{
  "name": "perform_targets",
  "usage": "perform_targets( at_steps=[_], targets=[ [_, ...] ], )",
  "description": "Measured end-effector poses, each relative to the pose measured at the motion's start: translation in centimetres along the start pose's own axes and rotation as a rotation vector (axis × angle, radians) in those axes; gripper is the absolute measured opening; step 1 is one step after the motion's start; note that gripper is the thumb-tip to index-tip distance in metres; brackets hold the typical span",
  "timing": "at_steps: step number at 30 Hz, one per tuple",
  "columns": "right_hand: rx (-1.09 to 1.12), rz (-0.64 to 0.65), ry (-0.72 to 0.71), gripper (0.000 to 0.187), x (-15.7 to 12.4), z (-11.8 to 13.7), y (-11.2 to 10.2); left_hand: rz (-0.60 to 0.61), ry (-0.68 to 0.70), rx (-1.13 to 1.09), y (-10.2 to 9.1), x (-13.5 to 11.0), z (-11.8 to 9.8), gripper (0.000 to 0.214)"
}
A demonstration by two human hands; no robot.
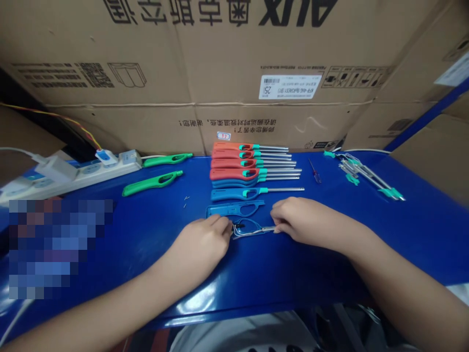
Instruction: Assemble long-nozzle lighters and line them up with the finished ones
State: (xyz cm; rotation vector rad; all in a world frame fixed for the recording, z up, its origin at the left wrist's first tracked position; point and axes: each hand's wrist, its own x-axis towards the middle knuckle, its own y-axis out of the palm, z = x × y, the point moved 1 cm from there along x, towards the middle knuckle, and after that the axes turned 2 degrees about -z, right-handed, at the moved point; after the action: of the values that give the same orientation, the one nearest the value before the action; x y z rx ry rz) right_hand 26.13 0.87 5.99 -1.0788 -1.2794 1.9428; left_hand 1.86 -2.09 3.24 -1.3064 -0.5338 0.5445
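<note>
My left hand (205, 242) and my right hand (300, 220) rest on the blue table (146, 254), each pinching one end of a small lighter inner part with thin wires (251, 229). Just behind it lies an open blue lighter shell half (234, 210). Farther back a blue long-nosed lighter (252, 193) lies alone. Behind that sits a row of several red and blue assembled lighters (252, 164) with metal tubes pointing right.
Two green lighter shells (154, 182) lie at the left beside a white power strip (73, 173). A small screwdriver (315, 172) and a pile of metal tubes with teal tips (366, 175) lie at the right. Cardboard boxes (234, 73) wall the back.
</note>
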Motion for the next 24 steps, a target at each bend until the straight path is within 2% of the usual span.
perform_targets(
  at_steps=[3, 6, 10, 15, 19, 24],
  targets=[
    [-0.001, -0.025, -0.029, 0.017, -0.2, 0.0, 0.2, 0.032, 0.021, 0.034, -0.1, -0.3, -0.5, 0.018],
    [0.032, -0.054, -0.066, 0.017, -0.2, -0.3, 0.3, 0.006, 0.016, 0.004, -0.2, -0.5, -0.4, 0.022],
    [0.118, -0.031, -0.078, 0.013, 0.0, -0.9, 0.0, -0.002, 0.012, -0.022, -0.2, -0.7, 0.1, 0.022],
    [0.099, -0.026, -0.096, 0.017, 0.1, -0.7, -0.3, 0.043, -0.037, -0.200, -0.6, -0.4, 0.8, 0.022],
    [0.090, -0.063, -0.183, 0.009, 0.3, -0.1, -0.3, 0.026, -0.092, -0.316, -0.9, -0.2, 1.2, 0.029],
    [0.091, -0.094, -0.249, 0.009, 0.0, 0.1, -0.1, -0.018, -0.033, -0.365, -0.8, -0.1, 1.3, 0.043]
  ],
)
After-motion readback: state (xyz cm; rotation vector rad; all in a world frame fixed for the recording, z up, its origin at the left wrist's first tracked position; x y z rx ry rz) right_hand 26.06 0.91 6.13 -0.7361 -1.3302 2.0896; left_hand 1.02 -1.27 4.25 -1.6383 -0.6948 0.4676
